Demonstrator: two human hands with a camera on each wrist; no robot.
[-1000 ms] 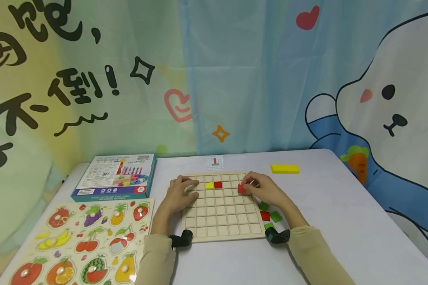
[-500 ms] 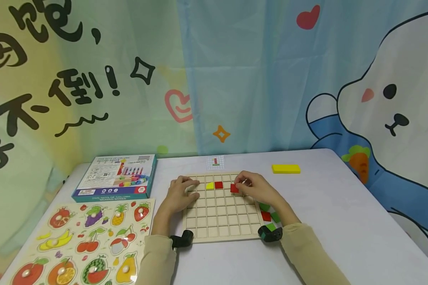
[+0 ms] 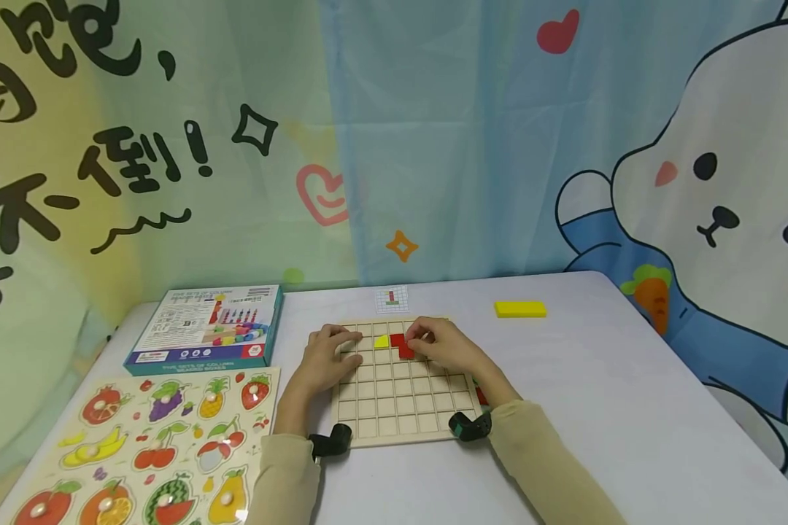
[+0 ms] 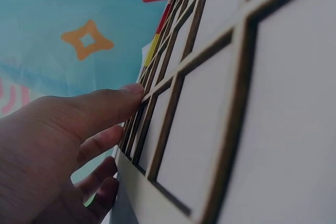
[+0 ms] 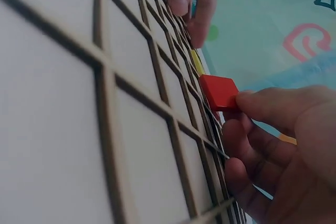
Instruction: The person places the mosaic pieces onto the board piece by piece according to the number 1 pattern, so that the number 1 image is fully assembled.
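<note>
My right hand (image 3: 443,343) pinches a square red tile (image 5: 219,92) between thumb and fingertips, low over the upper part of a pale wooden grid board (image 3: 394,426). Set in the board's upper rows are a yellow tile (image 3: 381,341) and, just right of it, another red tile (image 3: 396,340), which the held one partly overlaps in the head view. At the board's left edge rests my left hand (image 3: 326,359); its fingertips touch the wooden border, and nothing else is in its grasp.
Behind the board lies a small card (image 3: 392,299) with a printed grid. A yellow block (image 3: 521,309) sits at the back right. On the left are a flat box (image 3: 203,328) and a fruit puzzle board (image 3: 190,437). My right forearm mostly hides loose tiles beside the board.
My right hand has carried the red tile leftward across the board, from near its right edge to beside the set red tile. My left hand has stayed at the left edge.
</note>
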